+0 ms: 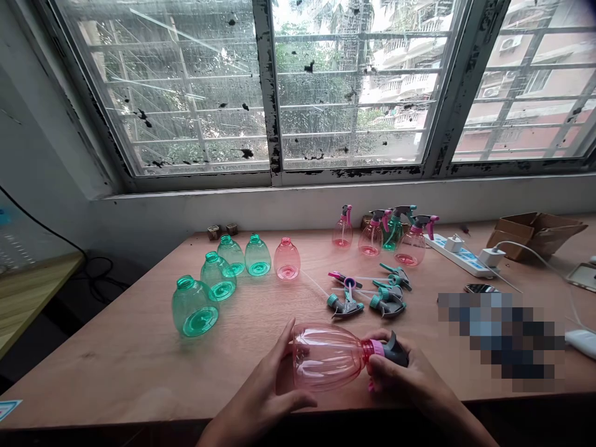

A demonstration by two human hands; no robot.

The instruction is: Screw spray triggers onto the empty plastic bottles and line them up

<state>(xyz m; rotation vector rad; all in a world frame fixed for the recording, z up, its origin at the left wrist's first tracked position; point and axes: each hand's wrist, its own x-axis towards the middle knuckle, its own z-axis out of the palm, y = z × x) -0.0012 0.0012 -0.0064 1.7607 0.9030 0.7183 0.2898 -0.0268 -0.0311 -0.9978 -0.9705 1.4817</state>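
Left hand spreads open around the bottle, contact unclear; right hand curls inward, spray head gripped between its fingers.

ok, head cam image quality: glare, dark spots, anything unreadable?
Head view: backlit, with the window washed out in patches; head view: the area below the desk front edge is nearly black; head view: bright streaks on the held pink bottle, outline still readable; head view: a blocky pixelated patch at right hides what lies there.
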